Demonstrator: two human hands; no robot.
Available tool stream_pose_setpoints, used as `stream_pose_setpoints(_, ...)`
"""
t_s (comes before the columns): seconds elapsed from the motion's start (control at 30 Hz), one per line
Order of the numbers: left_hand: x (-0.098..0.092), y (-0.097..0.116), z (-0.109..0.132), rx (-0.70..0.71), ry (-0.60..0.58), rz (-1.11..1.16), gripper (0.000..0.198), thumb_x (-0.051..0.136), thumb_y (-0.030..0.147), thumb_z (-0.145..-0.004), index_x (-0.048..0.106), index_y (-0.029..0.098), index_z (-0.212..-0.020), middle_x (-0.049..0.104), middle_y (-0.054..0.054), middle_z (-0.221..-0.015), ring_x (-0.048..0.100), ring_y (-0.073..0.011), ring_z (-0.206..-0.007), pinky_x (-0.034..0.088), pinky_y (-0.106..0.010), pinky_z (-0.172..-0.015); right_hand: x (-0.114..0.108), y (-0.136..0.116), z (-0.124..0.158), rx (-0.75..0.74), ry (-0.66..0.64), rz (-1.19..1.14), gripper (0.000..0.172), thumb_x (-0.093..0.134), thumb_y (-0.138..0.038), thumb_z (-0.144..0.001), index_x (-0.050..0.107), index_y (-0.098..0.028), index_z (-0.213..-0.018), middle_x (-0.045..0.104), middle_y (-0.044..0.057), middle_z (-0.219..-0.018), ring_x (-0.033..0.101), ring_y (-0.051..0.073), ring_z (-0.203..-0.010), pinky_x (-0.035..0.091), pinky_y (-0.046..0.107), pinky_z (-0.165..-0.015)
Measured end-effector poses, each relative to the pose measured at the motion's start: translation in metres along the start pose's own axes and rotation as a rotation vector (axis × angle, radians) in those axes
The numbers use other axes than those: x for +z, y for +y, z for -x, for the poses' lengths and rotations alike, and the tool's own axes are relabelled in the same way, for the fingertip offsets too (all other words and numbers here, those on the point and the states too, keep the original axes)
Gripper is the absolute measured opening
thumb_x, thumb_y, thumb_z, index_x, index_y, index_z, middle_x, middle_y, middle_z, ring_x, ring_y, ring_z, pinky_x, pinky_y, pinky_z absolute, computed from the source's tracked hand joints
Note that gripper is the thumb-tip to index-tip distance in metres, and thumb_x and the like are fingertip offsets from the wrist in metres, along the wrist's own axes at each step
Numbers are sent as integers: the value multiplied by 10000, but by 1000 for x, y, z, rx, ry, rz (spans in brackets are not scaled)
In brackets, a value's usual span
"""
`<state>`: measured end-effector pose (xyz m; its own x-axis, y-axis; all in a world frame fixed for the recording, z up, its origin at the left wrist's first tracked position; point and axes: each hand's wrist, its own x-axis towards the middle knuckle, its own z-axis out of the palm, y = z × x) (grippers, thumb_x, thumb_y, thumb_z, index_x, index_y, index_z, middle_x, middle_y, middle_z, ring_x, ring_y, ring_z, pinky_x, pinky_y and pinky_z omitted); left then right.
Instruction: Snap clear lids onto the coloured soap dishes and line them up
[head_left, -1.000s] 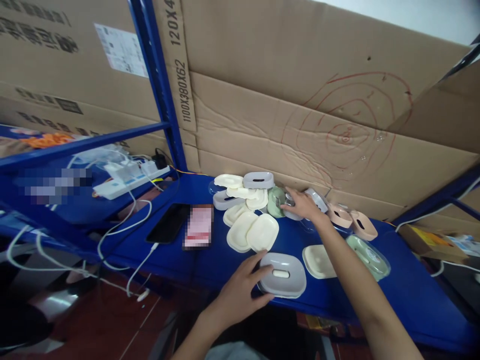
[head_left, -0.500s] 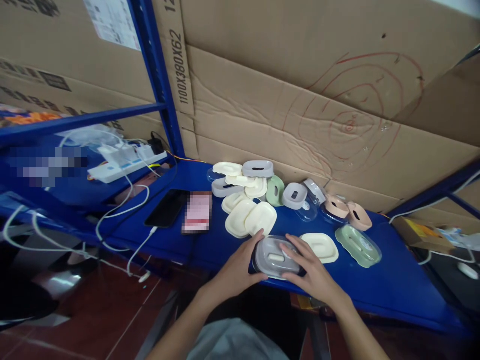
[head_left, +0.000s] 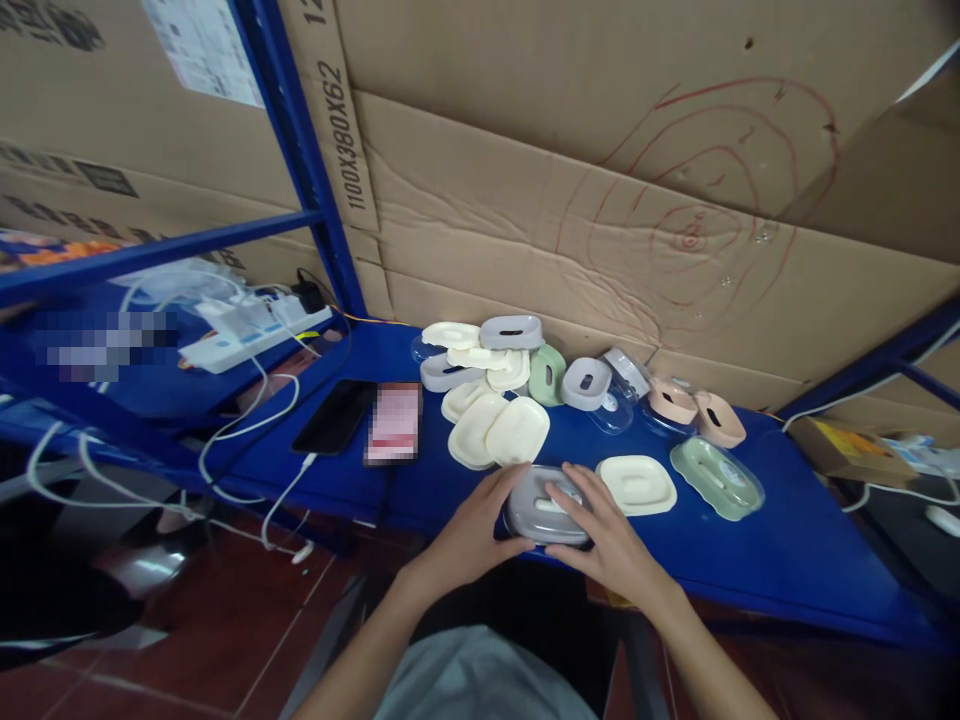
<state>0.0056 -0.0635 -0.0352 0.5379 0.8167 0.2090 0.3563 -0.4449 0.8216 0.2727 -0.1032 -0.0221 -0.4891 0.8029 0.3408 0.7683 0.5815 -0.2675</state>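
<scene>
A grey oval soap box (head_left: 541, 505) with a clear lid on top sits at the front edge of the blue shelf (head_left: 787, 560). My left hand (head_left: 469, 535) cups its left end, fingers curled against it. From the right, my right hand (head_left: 604, 535) lies over the lid with its fingers pressed on top. Just beyond are cream trays (head_left: 499, 435), another cream tray (head_left: 636, 484) and a green soap box (head_left: 716, 478) under a clear lid.
A pile of grey, cream, green and pink soap-box parts (head_left: 525, 365) lies against the cardboard wall (head_left: 570, 220). A black phone (head_left: 335, 416) on a white cable, a power strip (head_left: 251, 335) and a blue upright post (head_left: 300, 160) stand to the left.
My right hand came back from the pile at the rear with a clear lid and set it on the grey box; both hands now rest on that box. The view tilted down slightly.
</scene>
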Motion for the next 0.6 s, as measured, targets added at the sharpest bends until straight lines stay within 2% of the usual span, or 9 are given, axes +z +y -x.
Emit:
stream_pose_setpoints(0.1,-1,2,2,18,-10,-9,924,835,308,-873,328,343,-1646,408,-101,-1688,400,-335,-1556,349,-570,-1282,-3,2,1,-30,22,-31,764,761,-445,-941,419,-385,-1622,374,96,-1705,381,343,-1557,477,579,-1192)
stream_pose_setpoints(0.17,-3,4,3,20,-30,-12,910,812,330,-898,307,348,-1656,374,-93,-1710,373,-324,-1574,343,-556,-1289,-8,2,11,-36,83,-1,761,771,-436,-933,433,-393,-1614,394,89,-1694,405,357,-1541,480,591,-1187)
stream_pose_setpoints(0.23,-5,6,4,12,-41,-26,850,758,347,-944,300,354,-1660,347,-81,-1724,354,-303,-1587,342,-533,-1294,-19,6,30,11,198,68,769,774,-442,-926,430,-412,-1614,414,80,-1679,436,384,-1515,476,624,-1179)
stream_pose_setpoints(0.3,-6,7,5,4,-44,-60,763,697,360,-988,322,364,-1652,349,-68,-1722,361,-286,-1584,353,-514,-1291,-37,18,59,144,380,179,769,767,-457,-924,426,-434,-1613,442,77,-1657,488,411,-1468,471,661,-1161)
stream_pose_setpoints(0.37,-4,7,5,6,-39,-117,712,673,364,-1000,358,375,-1638,361,-57,-1715,377,-287,-1575,368,-509,-1283,-60,41,94,370,606,349,740,751,-481,-927,458,-409,-1603,476,98,-1632,535,437,-1419,468,687,-1139)
stream_pose_setpoints(0.47,3,6,3,29,-11,-222,696,673,340,-994,388,385,-1628,344,-42,-1728,387,-307,-1566,397,-512,-1263,-92,92,150,696,904,611,751,737,-613,-886,579,-281,-1542,571,188,-1540,572,504,-1362,467,715,-1104)
stream_pose_setpoints(0.53,8,5,2,47,5,-284,686,658,329,-1001,390,385,-1629,321,-38,-1741,410,-317,-1549,422,-512,-1242,-102,127,180,798,965,694,825,721,-748,-816,661,-248,-1469,630,258,-1444,629,541,-1265,500,705,-1037)
stream_pose_setpoints(0.6,13,5,0,58,20,-341,664,634,335,-1015,389,377,-1631,317,-41,-1744,440,-326,-1522,442,-523,-1217,-101,155,198,843,914,728,923,654,-845,-790,716,-147,-1392,665,306,-1351,665,570,-1173,507,737,-966)
